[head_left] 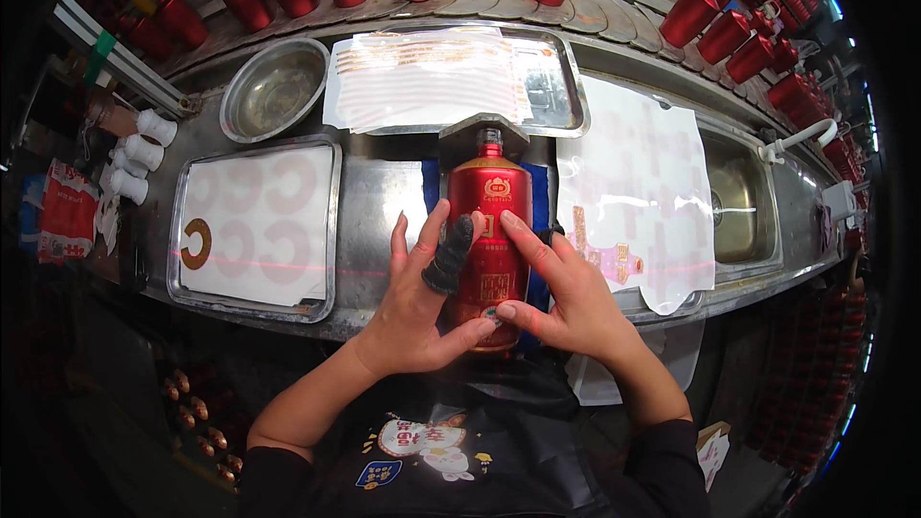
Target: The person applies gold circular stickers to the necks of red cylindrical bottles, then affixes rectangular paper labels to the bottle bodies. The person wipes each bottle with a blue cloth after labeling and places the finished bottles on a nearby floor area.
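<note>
1. Across the whole width runs a steel bench [384,201], with a sunken sink [739,206] at its right end.
2. Right of centre lies a big white sticker sheet [643,182], most of its shapes gone.
3. At the left sits a steel tray [331,230] lined with white backing paper; one gold C-shaped sticker [197,243] remains on it.
4. At the back stands a second tray [571,86] holding a sheet of thin gold strips, with a round steel bowl [273,88] to its left.
5. Centre front, a red bottle [489,201] lies on a blue pad, neck pointing away.
6. The left hand [417,302] lies spread over the bottle's left side, one finger in a dark cot, thumb under the lower end.
7. The right hand [566,293] presses its fingers flat on the bottle's front label, thumb near the base.
8. Small white caps [144,152] stand at the far left.
</note>
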A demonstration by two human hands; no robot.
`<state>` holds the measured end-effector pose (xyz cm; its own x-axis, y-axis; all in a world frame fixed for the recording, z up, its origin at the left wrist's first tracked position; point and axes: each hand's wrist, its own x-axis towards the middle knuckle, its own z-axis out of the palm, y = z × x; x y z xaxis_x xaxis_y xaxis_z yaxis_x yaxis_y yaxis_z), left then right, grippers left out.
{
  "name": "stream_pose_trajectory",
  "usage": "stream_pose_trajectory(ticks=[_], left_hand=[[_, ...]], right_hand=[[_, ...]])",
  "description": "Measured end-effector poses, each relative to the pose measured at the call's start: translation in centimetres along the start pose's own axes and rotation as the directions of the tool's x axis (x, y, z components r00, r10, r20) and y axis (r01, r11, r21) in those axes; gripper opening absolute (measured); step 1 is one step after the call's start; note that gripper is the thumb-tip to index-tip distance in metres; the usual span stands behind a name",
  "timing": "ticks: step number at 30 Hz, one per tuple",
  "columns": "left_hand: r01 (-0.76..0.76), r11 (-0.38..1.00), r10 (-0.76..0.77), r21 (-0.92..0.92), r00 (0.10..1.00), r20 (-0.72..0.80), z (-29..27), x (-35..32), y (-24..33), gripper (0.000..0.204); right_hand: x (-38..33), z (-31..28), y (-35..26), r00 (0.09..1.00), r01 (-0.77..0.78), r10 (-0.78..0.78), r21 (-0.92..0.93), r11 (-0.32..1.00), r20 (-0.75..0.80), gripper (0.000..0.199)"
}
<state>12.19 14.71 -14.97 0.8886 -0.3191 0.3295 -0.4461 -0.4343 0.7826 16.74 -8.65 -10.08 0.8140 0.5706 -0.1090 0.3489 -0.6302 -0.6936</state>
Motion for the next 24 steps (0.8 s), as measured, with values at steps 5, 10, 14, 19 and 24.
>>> stream_pose_trajectory(ticks=[5,10,14,19,24], left_hand=[[0.022,1.0,-0.022,0.009,0.999,0.03,-0.1,0.0,-0.1,0.098],[0.039,0.998,-0.038,-0.058,0.999,0.021,0.2,-0.5,-0.3,0.104],[0.067,0.976,-0.071,-0.207,0.997,-0.013,0.7,-0.9,-0.5,0.111],[0.09,0.943,-0.104,-0.32,0.994,-0.028,1.2,-1.1,-0.6,0.116],[0.156,0.928,-0.159,-0.338,0.987,0.018,1.2,-1.3,-0.6,0.117]], right_hand=[[-0.4,0.2,0.2,1.0,-0.012,0.012,-0.005,1.0,0.014,0.087],[0.0,-0.5,2.5,0.992,-0.086,0.115,0.369,0.925,-0.059,0.081],[1.6,-2.8,5.6,0.64,-0.058,0.757,0.973,0.222,-0.135,0.051],[-0.4,-2.1,4.5,0.819,-0.055,0.527,0.884,0.465,-0.227,0.049],[-3.2,0.8,-0.5,0.928,0.276,-0.268,-0.004,0.961,-0.26,0.037]])
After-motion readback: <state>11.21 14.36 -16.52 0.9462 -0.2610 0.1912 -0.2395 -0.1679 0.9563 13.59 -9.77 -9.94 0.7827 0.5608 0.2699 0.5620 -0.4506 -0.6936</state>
